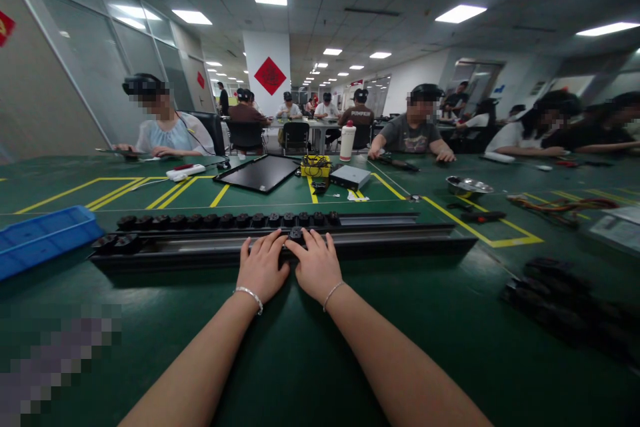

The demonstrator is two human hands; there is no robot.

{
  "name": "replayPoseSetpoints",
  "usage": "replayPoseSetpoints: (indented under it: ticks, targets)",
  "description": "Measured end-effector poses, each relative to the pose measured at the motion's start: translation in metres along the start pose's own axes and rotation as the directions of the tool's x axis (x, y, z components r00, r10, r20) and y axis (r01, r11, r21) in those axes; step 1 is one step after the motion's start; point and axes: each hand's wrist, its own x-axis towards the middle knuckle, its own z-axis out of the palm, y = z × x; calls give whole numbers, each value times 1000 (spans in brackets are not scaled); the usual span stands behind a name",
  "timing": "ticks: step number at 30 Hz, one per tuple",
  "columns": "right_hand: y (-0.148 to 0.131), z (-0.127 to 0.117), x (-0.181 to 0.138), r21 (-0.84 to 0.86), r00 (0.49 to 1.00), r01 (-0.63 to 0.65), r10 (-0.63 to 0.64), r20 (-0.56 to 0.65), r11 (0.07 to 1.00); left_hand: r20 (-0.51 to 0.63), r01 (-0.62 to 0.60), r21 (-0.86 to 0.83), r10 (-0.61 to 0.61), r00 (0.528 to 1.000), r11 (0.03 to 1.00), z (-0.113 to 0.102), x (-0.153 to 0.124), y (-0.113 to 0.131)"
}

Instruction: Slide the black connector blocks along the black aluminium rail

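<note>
A long black channel rail lies crosswise on the table in front of me. Between my two hands, in the rail's slot, is a small black socket module. From its left side my left hand holds the module, the other fingers resting over the rail. My right hand has its fingertips against the module's right side. Two more black modules sit at the rail's left end. Just behind, a second rail carries a row of similar modules.
A blue tray stands left; blurred black parts lie right. Beyond the rails are a dark flat panel, a grey box, a metal bowl and a white bottle. Other people sit across the table.
</note>
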Motion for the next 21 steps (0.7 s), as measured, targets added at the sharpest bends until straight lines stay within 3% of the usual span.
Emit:
replayPoseSetpoints:
  ticks: [21]
  targets:
    - [2, 1, -1, 21, 999, -22, 23, -38, 1000, -5, -8, 2, 8, 1000, 1000, 1, 0, 0]
